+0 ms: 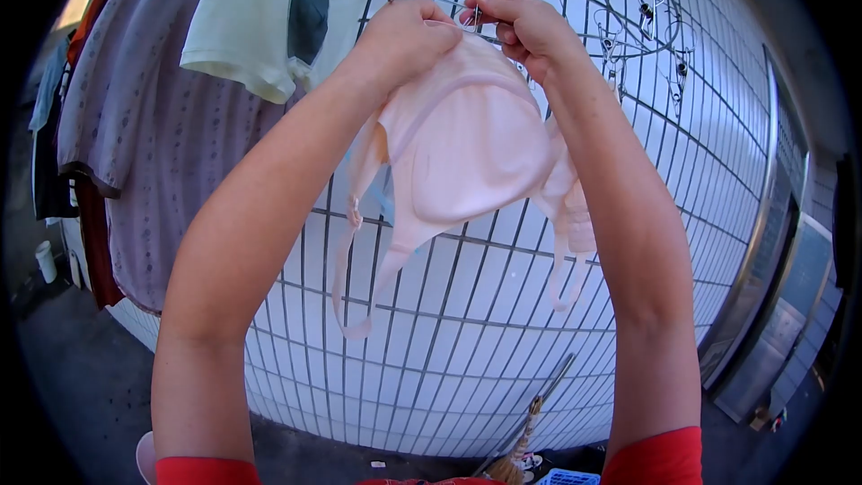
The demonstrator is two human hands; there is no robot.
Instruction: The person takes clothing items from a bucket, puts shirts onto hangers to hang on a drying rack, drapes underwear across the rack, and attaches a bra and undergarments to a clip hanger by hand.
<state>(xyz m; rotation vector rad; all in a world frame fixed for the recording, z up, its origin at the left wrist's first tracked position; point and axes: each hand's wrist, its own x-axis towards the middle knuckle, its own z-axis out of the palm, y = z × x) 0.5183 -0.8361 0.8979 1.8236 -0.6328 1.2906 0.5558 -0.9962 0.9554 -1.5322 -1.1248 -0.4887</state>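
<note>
A pale pink bra [476, 148] hangs upside down in front of the tiled wall, its straps dangling below the cups. My left hand [404, 45] is closed on the upper edge of the bra. Beside it, my right hand [528, 29] pinches a small metal clip [478, 11] just above the same edge. Whether the clip's jaws grip the fabric is too small to tell. Overhead, the wire frame of a clip hanger [575, 47] spreads to the right, with several more clips dangling from it.
Left of the hands hang pale shorts with a dark panel [242, 27] and a long greyish-purple patterned garment [180, 153]. Behind is a white tiled wall [431, 350]. A broom [516, 458] and a blue plastic basket [567, 478] are low down. A metal-framed door [772, 305] stands at right.
</note>
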